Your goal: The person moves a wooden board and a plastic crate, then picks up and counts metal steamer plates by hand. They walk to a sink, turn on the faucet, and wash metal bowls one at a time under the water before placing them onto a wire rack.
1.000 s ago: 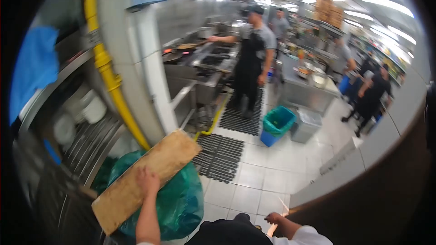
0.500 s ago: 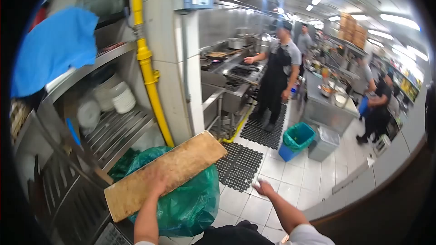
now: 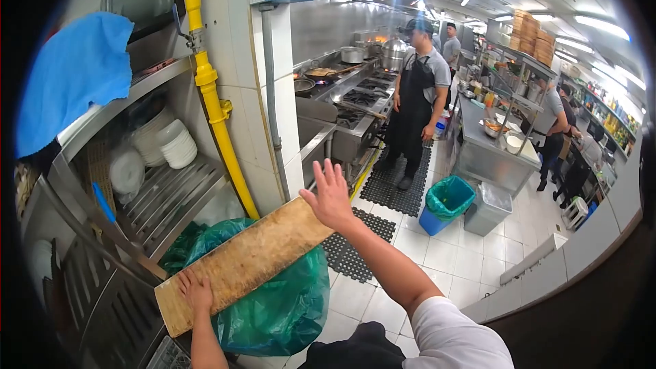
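Observation:
A long, worn wooden board (image 3: 249, 253) lies slantwise across the top of a bin lined with a green plastic bag (image 3: 290, 307). My left hand (image 3: 197, 292) rests flat on the board near its lower left end, fingers stretched out. At the far right end my right hand (image 3: 329, 198) is open, fingers spread and pointing up, overlapping the board's corner in this view. Neither hand grips anything. The bin itself is hidden by the bag and board.
Left of me stands a metal rack with stacked white dishes (image 3: 178, 145) and a blue cloth (image 3: 78, 82). A yellow pipe (image 3: 215, 109) runs down the wall. Ahead, a person in a black apron (image 3: 418, 96) stands by the stoves. A blue bin (image 3: 447, 201) sits beside a black mat (image 3: 396, 178).
My right hand has come up and left to the board's far end, its fingers spreading. The left hand has slid toward the board's lower left end. The person ahead has lowered an arm.

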Demonstrator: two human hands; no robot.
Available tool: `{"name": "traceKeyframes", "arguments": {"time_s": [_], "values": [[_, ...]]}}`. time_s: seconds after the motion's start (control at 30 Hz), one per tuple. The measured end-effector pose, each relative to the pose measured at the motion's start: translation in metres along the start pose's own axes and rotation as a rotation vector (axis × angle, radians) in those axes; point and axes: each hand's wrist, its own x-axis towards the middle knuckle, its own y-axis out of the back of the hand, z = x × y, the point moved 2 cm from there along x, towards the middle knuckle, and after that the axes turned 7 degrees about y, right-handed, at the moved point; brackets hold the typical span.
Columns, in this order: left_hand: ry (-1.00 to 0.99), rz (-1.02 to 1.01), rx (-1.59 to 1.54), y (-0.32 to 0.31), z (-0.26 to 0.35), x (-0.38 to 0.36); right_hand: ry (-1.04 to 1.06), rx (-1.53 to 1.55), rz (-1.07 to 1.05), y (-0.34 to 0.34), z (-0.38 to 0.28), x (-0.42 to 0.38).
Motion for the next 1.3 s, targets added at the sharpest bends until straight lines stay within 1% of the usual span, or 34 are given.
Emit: {"name": "traceKeyframes", "arguments": {"time_s": [0.03, 0.07, 0.1, 0.13, 0.2, 0.27, 0.3, 0.37, 0.43, 0.63, 0.73, 0.83, 0.9, 0.93, 1.0, 1.13, 1.3], "values": [[0.008, 0.002, 0.007, 0.002, 0.000, -0.001, 0.018, -0.012, -0.008, -0.014, -0.001, 0.003], [0.057, -0.015, 0.005, 0.004, 0.001, -0.003, 0.035, -0.025, -0.015, -0.028, -0.002, 0.005], [0.105, -0.031, 0.004, 0.006, 0.004, -0.006, 0.022, -0.009, -0.054, -0.044, -0.002, 0.003], [0.112, -0.024, 0.010, 0.007, 0.007, -0.008, 0.024, 0.002, -0.052, -0.060, 0.005, -0.003], [0.215, 0.000, 0.018, 0.007, 0.008, -0.016, 0.042, -0.046, -0.243, -0.105, 0.022, -0.027], [0.245, 0.014, 0.027, 0.005, 0.012, -0.021, 0.039, -0.053, -0.566, -0.149, 0.045, -0.075], [0.273, 0.016, 0.026, 0.005, 0.011, -0.020, 0.033, -0.037, -0.555, -0.155, 0.043, -0.075], [0.283, 0.029, 0.054, -0.001, 0.004, -0.012, 0.030, -0.041, -0.460, -0.159, 0.047, -0.076], [0.283, 0.023, 0.078, -0.009, 0.007, -0.013, 0.018, -0.033, -0.469, -0.153, 0.046, -0.077], [0.322, 0.052, 0.132, -0.002, 0.011, -0.013, -0.003, 0.046, -0.433, -0.150, 0.045, -0.074], [0.403, 0.061, 0.166, 0.000, 0.012, -0.022, -0.001, 0.106, -0.469, -0.152, 0.044, -0.074], [0.500, 0.091, 0.181, -0.010, 0.013, -0.037, 0.011, 0.098, -0.427, -0.148, 0.045, -0.071], [0.398, 0.143, 0.205, -0.015, 0.010, -0.045, 0.023, 0.120, -0.415, -0.149, 0.045, -0.068], [0.410, 0.140, 0.215, -0.017, 0.005, -0.046, 0.023, 0.125, -0.407, -0.148, 0.044, -0.071], [0.361, 0.181, 0.153, -0.017, 0.003, -0.048, 0.022, 0.133, -0.437, -0.149, 0.044, -0.075], [0.398, 0.178, 0.123, -0.008, 0.012, -0.048, -0.007, 0.149, -0.446, -0.151, 0.045, -0.070], [0.375, 0.207, 0.073, -0.013, 0.008, -0.041, -0.022, 0.138, -0.468, -0.152, 0.046, -0.073]]}}
